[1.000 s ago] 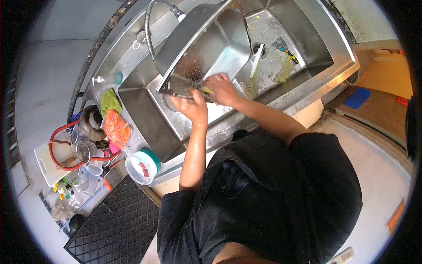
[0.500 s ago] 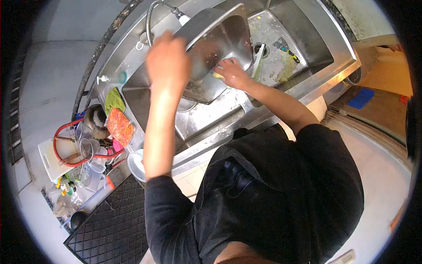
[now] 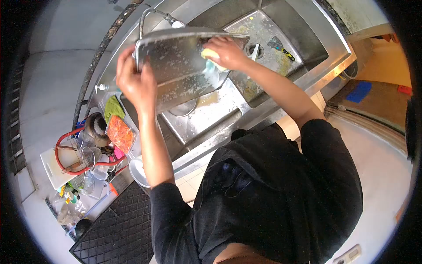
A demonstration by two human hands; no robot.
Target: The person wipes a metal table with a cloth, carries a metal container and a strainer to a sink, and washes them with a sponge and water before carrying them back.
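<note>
Head view: my left grip (image 3: pixel 134 86) clamped shut on left edge of steel tray (image 3: pixel 176 70). My right grip (image 3: pixel 226 52) curled tight around yellow sponge (image 3: pixel 210 53), pressing it on tray's far right corner. Tray soapy, tilted, held up over left basin of sink (image 3: pixel 206 114). Faucet hose (image 3: pixel 145 22) just behind tray's far edge.

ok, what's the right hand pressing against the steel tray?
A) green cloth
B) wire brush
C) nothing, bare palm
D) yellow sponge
D: the right hand presses a yellow sponge onto the soapy steel tray, which the left hand grips by its edge over the sink.
</note>
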